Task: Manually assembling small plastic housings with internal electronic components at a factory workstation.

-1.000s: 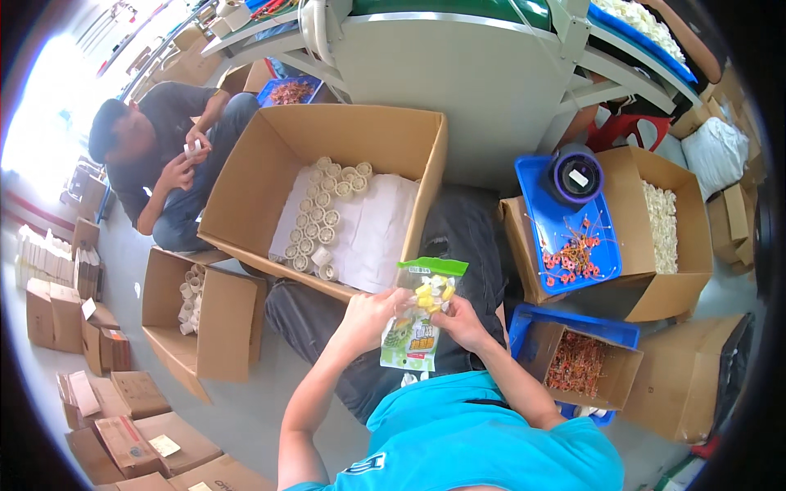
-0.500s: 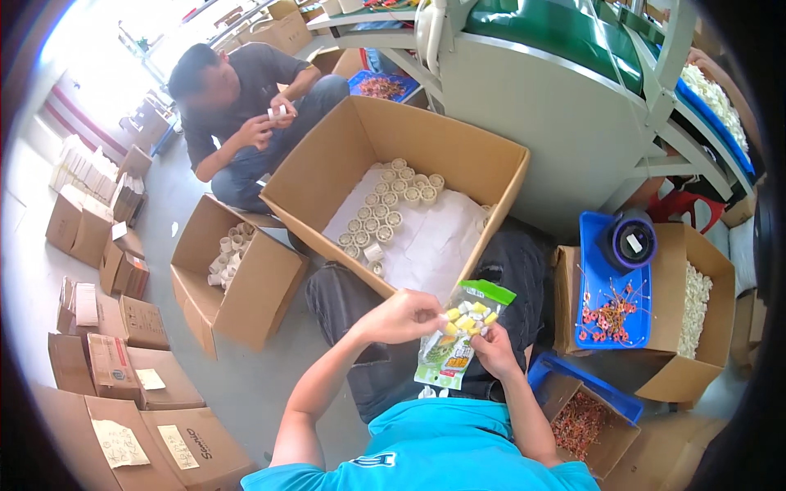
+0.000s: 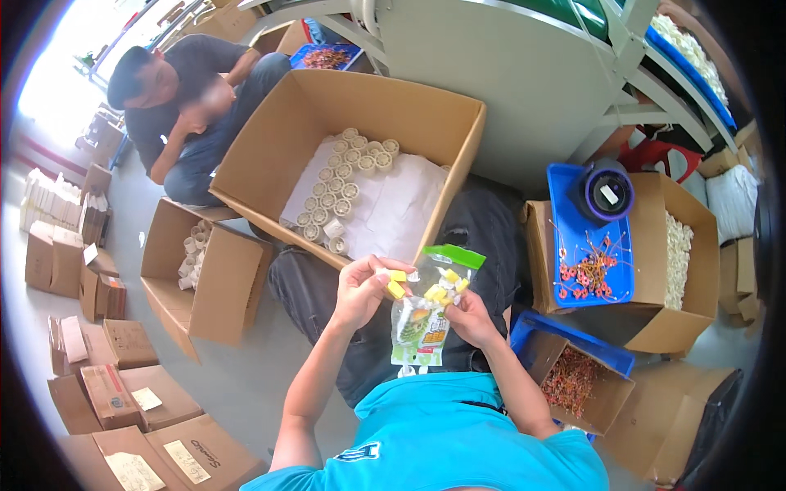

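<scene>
My left hand is closed on a few small yellow pieces with white wrapping, probably wrapped candies, just left of a packet. The packet is a clear and green plastic bag with a bright green top strip. My right hand grips its right side, thumb toward more yellow and white pieces that show at the bag's upper part. The bag hangs tilted above my lap. Whether those pieces lie inside it or on its front, I cannot tell.
A big open carton with rows of cream round plastic parts stands before me. Left of it is a smaller carton; a person sits behind. On my right are a blue tray with red wired parts and a box of small red parts.
My left hand has drawn away to the left of the packet with yellow pieces in its fingers. My right hand still holds the packet. The whole view has shifted.
</scene>
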`<action>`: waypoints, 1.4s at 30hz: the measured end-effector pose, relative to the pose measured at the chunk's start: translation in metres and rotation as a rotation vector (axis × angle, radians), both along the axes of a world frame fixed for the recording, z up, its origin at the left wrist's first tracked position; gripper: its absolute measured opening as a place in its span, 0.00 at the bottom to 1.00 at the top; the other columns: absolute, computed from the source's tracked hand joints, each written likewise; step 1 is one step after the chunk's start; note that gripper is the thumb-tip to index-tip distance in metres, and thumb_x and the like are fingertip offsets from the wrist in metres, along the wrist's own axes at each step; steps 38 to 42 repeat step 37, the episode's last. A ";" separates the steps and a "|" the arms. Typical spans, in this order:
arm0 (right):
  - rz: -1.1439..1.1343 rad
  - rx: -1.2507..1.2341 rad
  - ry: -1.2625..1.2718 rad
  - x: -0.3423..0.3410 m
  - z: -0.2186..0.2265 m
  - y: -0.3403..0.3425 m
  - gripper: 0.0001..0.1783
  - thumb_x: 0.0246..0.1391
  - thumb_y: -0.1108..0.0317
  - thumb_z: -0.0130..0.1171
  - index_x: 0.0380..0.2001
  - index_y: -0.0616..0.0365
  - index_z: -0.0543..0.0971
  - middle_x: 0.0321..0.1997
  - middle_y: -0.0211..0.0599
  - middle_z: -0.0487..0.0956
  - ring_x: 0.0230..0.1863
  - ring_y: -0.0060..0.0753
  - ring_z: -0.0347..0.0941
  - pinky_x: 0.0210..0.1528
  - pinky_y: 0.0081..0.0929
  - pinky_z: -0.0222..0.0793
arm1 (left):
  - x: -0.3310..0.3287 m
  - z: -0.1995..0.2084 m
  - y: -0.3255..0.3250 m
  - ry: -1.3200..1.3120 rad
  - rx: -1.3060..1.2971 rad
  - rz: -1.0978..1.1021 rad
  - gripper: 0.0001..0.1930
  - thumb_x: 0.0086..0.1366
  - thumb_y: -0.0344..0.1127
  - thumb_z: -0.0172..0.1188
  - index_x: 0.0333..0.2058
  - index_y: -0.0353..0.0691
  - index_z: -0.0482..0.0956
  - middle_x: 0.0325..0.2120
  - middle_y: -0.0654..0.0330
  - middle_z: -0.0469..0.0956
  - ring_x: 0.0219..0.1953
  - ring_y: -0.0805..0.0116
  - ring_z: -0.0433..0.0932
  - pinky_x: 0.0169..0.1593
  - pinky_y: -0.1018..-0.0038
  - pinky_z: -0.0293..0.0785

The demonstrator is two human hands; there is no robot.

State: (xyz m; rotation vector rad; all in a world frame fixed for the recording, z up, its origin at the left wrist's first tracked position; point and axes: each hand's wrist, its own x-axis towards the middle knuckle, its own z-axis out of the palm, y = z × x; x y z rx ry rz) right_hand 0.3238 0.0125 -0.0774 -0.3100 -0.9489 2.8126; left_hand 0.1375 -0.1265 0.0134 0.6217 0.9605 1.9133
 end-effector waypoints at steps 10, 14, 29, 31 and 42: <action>0.022 0.014 0.014 0.000 -0.002 0.000 0.25 0.59 0.74 0.57 0.59 0.64 0.65 0.58 0.40 0.73 0.58 0.32 0.71 0.63 0.34 0.64 | -0.005 0.001 -0.002 -0.342 0.022 0.090 0.14 0.66 0.29 0.54 0.48 0.38 0.66 0.41 0.46 0.77 0.36 0.55 0.81 0.41 0.67 0.81; -0.006 0.030 -0.019 0.003 -0.008 -0.003 0.24 0.58 0.76 0.56 0.58 0.64 0.66 0.57 0.39 0.74 0.56 0.32 0.72 0.62 0.34 0.64 | -0.038 0.011 -0.015 -0.575 0.132 0.220 0.16 0.66 0.30 0.51 0.52 0.34 0.66 0.42 0.49 0.75 0.39 0.60 0.78 0.46 0.71 0.79; -0.026 0.003 0.016 -0.002 0.000 -0.001 0.23 0.57 0.77 0.56 0.56 0.65 0.67 0.56 0.39 0.74 0.56 0.34 0.72 0.62 0.34 0.64 | -0.432 0.010 -0.097 -0.326 0.263 1.158 0.17 0.72 0.30 0.47 0.48 0.16 0.62 0.48 0.40 0.68 0.49 0.48 0.75 0.56 0.61 0.79; -0.020 0.008 0.023 -0.001 -0.003 -0.002 0.23 0.57 0.77 0.56 0.56 0.65 0.67 0.56 0.39 0.74 0.56 0.34 0.72 0.62 0.34 0.64 | -0.450 0.004 -0.098 -0.295 0.280 1.241 0.17 0.71 0.28 0.48 0.48 0.14 0.61 0.47 0.39 0.67 0.48 0.44 0.75 0.53 0.56 0.82; -0.039 -0.004 -0.022 -0.001 -0.010 -0.001 0.25 0.57 0.77 0.58 0.57 0.64 0.66 0.57 0.40 0.74 0.57 0.35 0.71 0.63 0.35 0.63 | -0.449 -0.001 -0.065 -0.428 0.207 1.462 0.19 0.68 0.25 0.53 0.46 0.10 0.58 0.50 0.36 0.65 0.45 0.39 0.77 0.41 0.59 0.88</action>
